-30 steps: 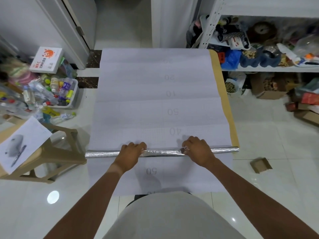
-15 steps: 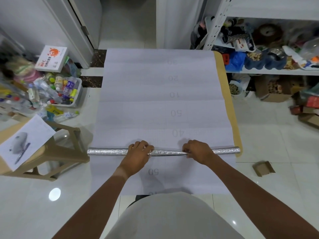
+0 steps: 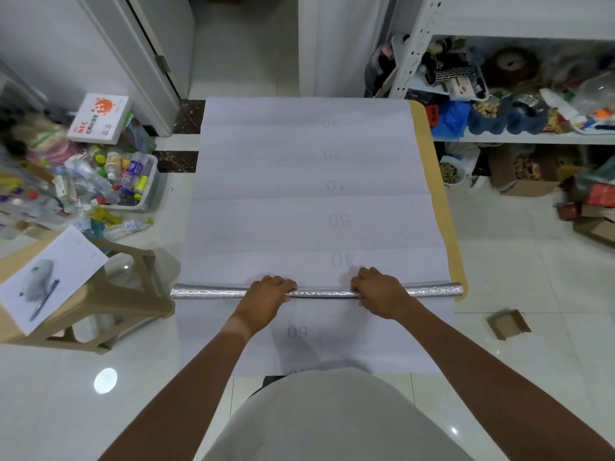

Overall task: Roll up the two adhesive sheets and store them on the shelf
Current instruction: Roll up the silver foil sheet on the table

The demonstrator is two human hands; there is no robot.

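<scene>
Rolling is at an early stage. A thin, crinkled silver foil roll (image 3: 316, 292) lies across the near part of the pale grey adhesive sheet (image 3: 309, 201) with printed numerals; most of it lies flat on the floor. The left hand (image 3: 264, 299) and right hand (image 3: 379, 296) press curled over the roll. The white metal shelf (image 3: 519, 138) awaits both sheets.

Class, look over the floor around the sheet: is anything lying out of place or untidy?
Yes. A scrap of cardboard lies loose on the tiles right of the sheet, and bottles spill around the bin at left.
</scene>
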